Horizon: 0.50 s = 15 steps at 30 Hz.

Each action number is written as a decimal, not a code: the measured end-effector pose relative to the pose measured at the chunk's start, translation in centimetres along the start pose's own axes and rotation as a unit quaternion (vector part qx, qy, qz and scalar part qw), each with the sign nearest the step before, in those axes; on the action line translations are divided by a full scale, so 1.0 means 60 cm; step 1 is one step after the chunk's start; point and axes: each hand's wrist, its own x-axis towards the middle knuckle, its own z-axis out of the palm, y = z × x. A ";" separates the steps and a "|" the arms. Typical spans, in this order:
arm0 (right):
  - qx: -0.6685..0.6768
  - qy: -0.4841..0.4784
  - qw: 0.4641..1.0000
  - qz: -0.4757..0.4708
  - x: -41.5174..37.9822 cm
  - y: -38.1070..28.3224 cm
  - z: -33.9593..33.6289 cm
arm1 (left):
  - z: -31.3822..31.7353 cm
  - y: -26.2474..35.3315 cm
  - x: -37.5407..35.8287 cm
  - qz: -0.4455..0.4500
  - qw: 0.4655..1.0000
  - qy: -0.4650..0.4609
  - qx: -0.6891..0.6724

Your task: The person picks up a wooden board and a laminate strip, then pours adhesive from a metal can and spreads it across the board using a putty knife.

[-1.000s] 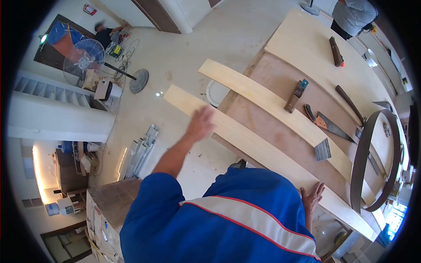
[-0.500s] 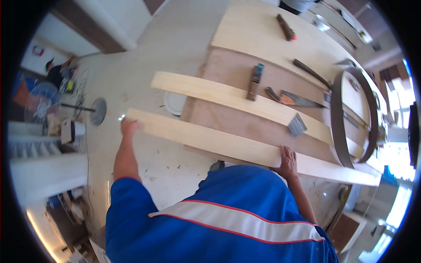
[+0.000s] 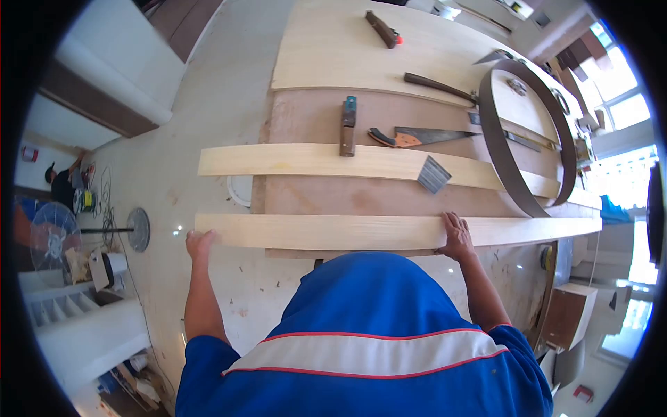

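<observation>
A long pale wooden plank [image 3: 326, 231] lies along the near edge of the workbench, its left end sticking out past the bench. My left hand [image 3: 200, 244] is closed around that left end. Further right, my right hand [image 3: 456, 238] grips the same plank near the front edge, fingers over its top face and thumb by its near side. A second pale plank [image 3: 278, 160] lies behind it, roughly parallel. On that one rest a wooden hand plane [image 3: 348, 128] and a grey ridged block [image 3: 434, 175].
The workbench [image 3: 313, 198] also carries a handsaw [image 3: 417, 137], a hammer-like tool [image 3: 438, 89], another plane [image 3: 382, 29] and a large loop of dark banding [image 3: 488, 132]. A standing fan [image 3: 55, 236] and a person [image 3: 62, 187] are at far left.
My view has turned, so the planks now run nearly level across it. Both hands keep their hold on the front plank. The tools stay in place on the bench.
</observation>
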 end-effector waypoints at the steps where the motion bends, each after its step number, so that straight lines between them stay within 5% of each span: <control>1: 0.002 -0.004 1.000 0.009 -0.001 0.005 -0.001 | 0.003 -0.003 0.000 -0.003 0.999 -0.018 -0.028; 7: 0.007 -0.015 0.999 0.036 -0.005 0.017 0.002 | -0.002 0.023 0.002 -0.079 0.993 -0.087 -0.008; 10: -0.001 -0.007 0.999 0.045 -0.003 0.016 0.014 | 0.045 0.108 -0.034 0.008 0.927 0.082 0.366; 11: -0.003 -0.001 0.999 0.049 -0.005 0.016 0.020 | 0.073 0.126 -0.055 0.129 0.896 0.129 0.404; 12: -0.002 -0.006 0.998 0.058 -0.007 0.014 0.023 | 0.102 0.144 -0.078 0.247 0.849 0.173 0.433; 15: -0.002 -0.016 0.997 0.080 -0.002 0.002 0.016 | 0.248 0.194 -0.138 0.368 0.888 0.054 0.272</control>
